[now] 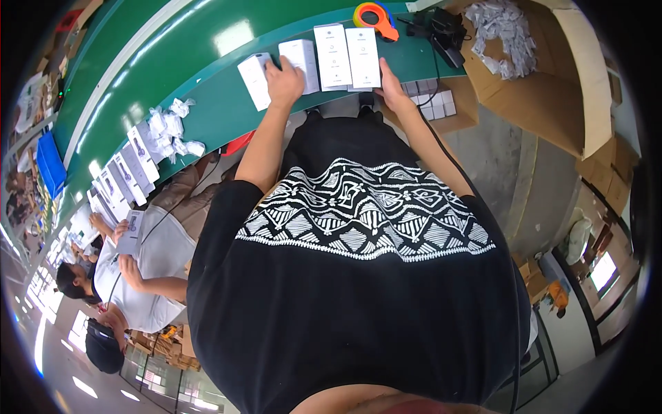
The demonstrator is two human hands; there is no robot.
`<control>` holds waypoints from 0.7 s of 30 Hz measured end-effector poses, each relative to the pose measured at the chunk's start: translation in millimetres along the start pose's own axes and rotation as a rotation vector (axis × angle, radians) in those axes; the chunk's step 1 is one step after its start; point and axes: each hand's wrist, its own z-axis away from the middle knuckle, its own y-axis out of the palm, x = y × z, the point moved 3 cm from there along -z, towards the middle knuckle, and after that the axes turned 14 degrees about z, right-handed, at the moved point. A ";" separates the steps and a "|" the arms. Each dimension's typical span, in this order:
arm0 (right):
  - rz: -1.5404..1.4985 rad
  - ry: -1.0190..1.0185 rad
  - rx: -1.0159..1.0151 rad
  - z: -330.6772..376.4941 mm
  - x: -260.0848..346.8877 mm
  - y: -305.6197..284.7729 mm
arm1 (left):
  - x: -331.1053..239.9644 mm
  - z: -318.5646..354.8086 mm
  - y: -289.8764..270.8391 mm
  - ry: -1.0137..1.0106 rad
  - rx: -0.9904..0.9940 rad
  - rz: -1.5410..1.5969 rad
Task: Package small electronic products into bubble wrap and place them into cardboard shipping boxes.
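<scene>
While the left hand lies flat, fingers open, steadying two white boxes on the green table, the open right hand squares another pair

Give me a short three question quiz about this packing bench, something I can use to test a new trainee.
1. True or false: the left hand rests on the white boxes on the green bench.
2. Which tool lies at the far edge of the bench? A) orange tape dispenser B) scissors C) hammer
3. Fill in: the big cardboard carton on the right holds small white ____.

Key: 1 true; 2 A; 3 packets. The right hand touches the rightmost box.
</scene>
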 end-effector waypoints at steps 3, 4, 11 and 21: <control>-0.035 -0.021 -0.034 -8.8 -17.1 -12.1 | -4.1 -3.8 -11.7 -0.001 -0.025 -0.135; -0.048 -0.028 -0.041 -8.2 -16.3 -12.1 | -6.8 0.0 -24.4 -0.051 -0.007 -0.162; 0.002 -0.122 0.166 -16.9 -3.5 9.0 | -9.7 -18.3 -12.3 -0.205 0.179 0.089; 0.128 -0.334 -0.044 -8.0 5.3 -13.4 | -89.2 -52.1 -15.6 0.234 -0.036 0.405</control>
